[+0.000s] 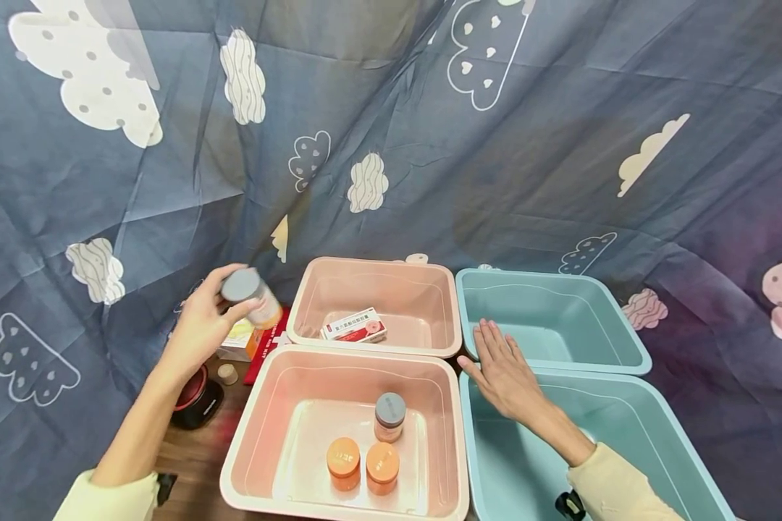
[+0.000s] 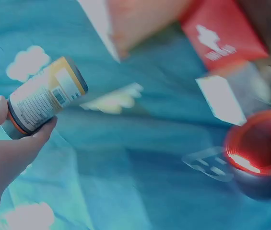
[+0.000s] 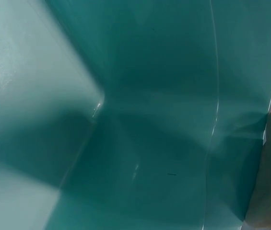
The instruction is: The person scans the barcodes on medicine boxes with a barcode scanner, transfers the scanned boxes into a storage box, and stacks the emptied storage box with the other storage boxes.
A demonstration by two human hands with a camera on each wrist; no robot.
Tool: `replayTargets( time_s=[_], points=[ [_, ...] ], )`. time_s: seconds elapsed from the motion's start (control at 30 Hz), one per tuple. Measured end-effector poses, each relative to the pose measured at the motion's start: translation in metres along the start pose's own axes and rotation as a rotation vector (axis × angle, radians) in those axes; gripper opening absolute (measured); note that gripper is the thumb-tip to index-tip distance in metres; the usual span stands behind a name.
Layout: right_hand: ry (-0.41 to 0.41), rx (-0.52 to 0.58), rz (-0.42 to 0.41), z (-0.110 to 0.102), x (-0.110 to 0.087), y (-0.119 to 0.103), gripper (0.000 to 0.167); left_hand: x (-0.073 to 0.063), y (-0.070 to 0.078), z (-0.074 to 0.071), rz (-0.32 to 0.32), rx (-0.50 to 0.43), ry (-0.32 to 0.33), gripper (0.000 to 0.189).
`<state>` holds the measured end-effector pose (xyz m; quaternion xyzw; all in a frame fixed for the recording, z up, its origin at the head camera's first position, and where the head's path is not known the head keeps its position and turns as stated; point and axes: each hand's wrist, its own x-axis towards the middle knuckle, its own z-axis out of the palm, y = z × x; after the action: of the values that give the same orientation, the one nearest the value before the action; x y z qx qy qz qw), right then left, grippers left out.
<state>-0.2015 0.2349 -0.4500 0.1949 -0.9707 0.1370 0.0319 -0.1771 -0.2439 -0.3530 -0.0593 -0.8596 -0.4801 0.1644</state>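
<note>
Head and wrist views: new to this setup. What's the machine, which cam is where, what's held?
There is no machine: these are a person's bare hands. The head view comes from a camera worn on the head, looking forward and down. The other two come from a camera on each wrist.

The left hand holds a grey-lidded jar in its fingers, off the surface. The right hand holds nothing; its fingers are straight, over the blue bins. Its wrist view shows mostly a bin's inside.

On the wooden surface, the front pink bin has two orange-lidded jars and another grey-lidded one; the rear pink bin has a small carton. A red pouch lies to their left.
</note>
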Motion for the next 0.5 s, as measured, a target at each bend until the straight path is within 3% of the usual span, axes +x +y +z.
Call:
replayTargets(
  time_s=[0.2, 0.33, 0.5],
  points=[
    [-0.01, 0.006, 0.014, 0.003, 0.0, 0.003, 0.078, 0.047, 0.047, 0.051, 0.064, -0.127, -0.162, 0.061],
    [0.015, 0.031, 0.004, 0.002, 0.0, 0.003, 0.08, 0.076, 0.068, 0.1, 0.123, -0.165, -0.254, 0.055],
    [-0.003, 0.013, 0.009, 0.0, 0.0, 0.0, 0.078, 0.103, 0.083, 0.166, 0.168, -0.147, -0.343, 0.054]
  ],
)
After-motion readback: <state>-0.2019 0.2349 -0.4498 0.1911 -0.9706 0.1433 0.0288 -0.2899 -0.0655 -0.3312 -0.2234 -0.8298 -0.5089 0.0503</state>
